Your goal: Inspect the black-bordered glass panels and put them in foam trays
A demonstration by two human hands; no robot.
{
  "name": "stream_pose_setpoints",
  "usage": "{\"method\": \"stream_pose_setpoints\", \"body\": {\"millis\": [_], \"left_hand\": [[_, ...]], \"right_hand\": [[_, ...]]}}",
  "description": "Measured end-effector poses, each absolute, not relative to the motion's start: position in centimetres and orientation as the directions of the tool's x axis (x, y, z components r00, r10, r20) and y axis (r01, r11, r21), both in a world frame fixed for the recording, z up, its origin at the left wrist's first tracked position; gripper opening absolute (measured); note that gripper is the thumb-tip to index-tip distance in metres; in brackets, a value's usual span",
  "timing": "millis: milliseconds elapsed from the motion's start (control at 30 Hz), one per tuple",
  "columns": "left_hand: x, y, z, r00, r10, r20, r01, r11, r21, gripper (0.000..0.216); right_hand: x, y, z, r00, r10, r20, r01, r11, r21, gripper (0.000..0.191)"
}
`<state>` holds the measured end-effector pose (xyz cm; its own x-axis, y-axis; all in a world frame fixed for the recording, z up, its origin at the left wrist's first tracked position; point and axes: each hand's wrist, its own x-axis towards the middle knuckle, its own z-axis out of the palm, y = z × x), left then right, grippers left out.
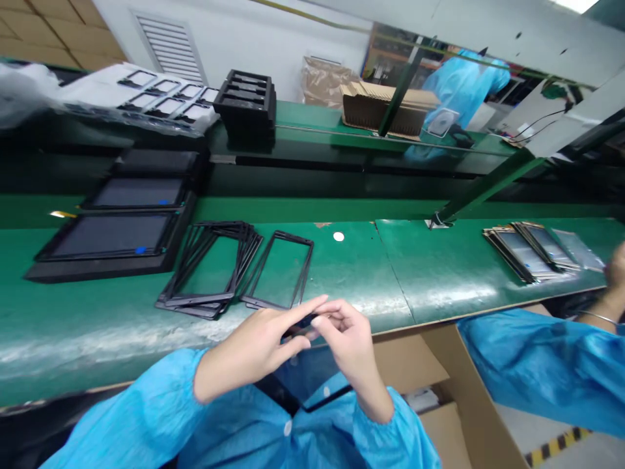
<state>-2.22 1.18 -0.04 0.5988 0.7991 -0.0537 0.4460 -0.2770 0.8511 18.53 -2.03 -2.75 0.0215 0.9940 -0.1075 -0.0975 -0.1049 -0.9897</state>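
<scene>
Both my hands meet over my lap, just below the green bench's front edge. My left hand (258, 342) lies with fingers stretched across the top of a dark glass panel (312, 381). My right hand (349, 339) pinches the panel's upper corner with fingertips pressed together. The panel tilts down toward my blue coat. On the bench (390, 273) in front of me lies a fanned pile of thin black frames (215, 270), with one single black frame (280, 270) beside it on the right.
Black trays holding dark screens (122, 228) sit at the left. A stack of panels (532, 251) lies at the right, near a co-worker's blue sleeve (541, 365). An open cardboard box (454, 404) stands below. Another person in blue (459, 88) works behind the far shelf.
</scene>
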Motion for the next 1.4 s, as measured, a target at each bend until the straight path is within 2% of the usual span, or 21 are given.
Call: {"method": "stream_pose_setpoints", "body": {"millis": [67, 167, 267, 400, 700, 867, 967, 1033, 1100, 1133, 1200, 1267, 1400], "left_hand": [[-2.3, 1.0, 0.3, 0.570, 0.810, -0.139, 0.412, -0.135, 0.901, 0.056], [-2.9, 0.7, 0.2, 0.395, 0.893, -0.215, 0.270, 0.111, 0.956, 0.038], [-3.4, 0.2, -0.4, 0.252, 0.936, -0.247, 0.102, 0.229, 0.968, 0.041], [-3.2, -0.7, -0.9, 0.135, 0.963, -0.234, -0.005, 0.237, 0.971, 0.047], [-2.2, -1.8, -0.4, 0.003, 0.962, -0.273, -0.062, 0.272, 0.960, 0.054], [-2.6, -1.7, -1.4, 0.006, 0.962, -0.272, -0.072, 0.271, 0.960, 0.054], [-3.7, -1.1, -2.1, 0.036, 0.984, -0.172, 0.036, 0.171, 0.985, 0.044], [-4.3, -0.4, -2.1, 0.065, 0.998, 0.015, 0.244, -0.031, 0.969, 0.044], [-4.6, 0.3, -1.8, 0.190, 0.957, 0.221, 0.473, -0.286, 0.833, 0.048], [-4.5, 0.7, -1.5, 0.289, 0.917, 0.275, 0.541, -0.393, 0.743, 0.047], [-4.1, 1.4, -1.0, 0.488, 0.825, 0.285, 0.557, -0.546, 0.626, 0.037], [-3.7, 1.9, -0.8, 0.600, 0.759, 0.250, 0.518, -0.608, 0.602, 0.031], [-3.2, 2.0, -0.9, 0.639, 0.722, 0.266, 0.479, -0.643, 0.597, 0.032]], "right_hand": [[19.9, -2.0, -2.7, -0.025, 0.989, -0.142, -0.084, -0.144, -0.986, 0.030], [23.0, -2.3, -3.1, 0.000, 0.973, -0.232, -0.010, -0.232, -0.973, 0.047], [24.9, -2.8, -4.0, 0.101, 0.950, -0.296, -0.107, -0.286, -0.952, 0.057], [24.5, -3.3, -4.7, 0.223, 0.927, -0.301, -0.238, -0.248, -0.939, 0.054], [22.8, -3.8, -4.4, 0.352, 0.918, -0.183, -0.151, -0.137, -0.979, 0.052], [22.7, -4.0, -4.6, 0.318, 0.929, -0.191, -0.253, -0.111, -0.961, 0.048], [22.5, -4.2, -4.1, 0.295, 0.945, -0.139, -0.193, -0.083, -0.978, 0.042], [22.1, -4.4, -3.6, 0.303, 0.946, -0.112, -0.108, -0.083, -0.991, 0.038], [21.6, -4.7, -3.2, 0.295, 0.951, -0.089, -0.043, -0.080, -0.996, 0.039], [21.4, -4.9, -3.1, 0.286, 0.955, -0.080, -0.018, -0.078, -0.997, 0.039], [21.0, -5.2, -3.0, 0.270, 0.960, -0.070, 0.017, -0.077, -0.997, 0.040], [20.8, -5.6, -3.1, 0.264, 0.962, -0.070, 0.033, -0.081, -0.996, 0.038], [20.8, -5.9, -3.2, 0.261, 0.962, -0.082, 0.011, -0.088, -0.996, 0.037]]}}
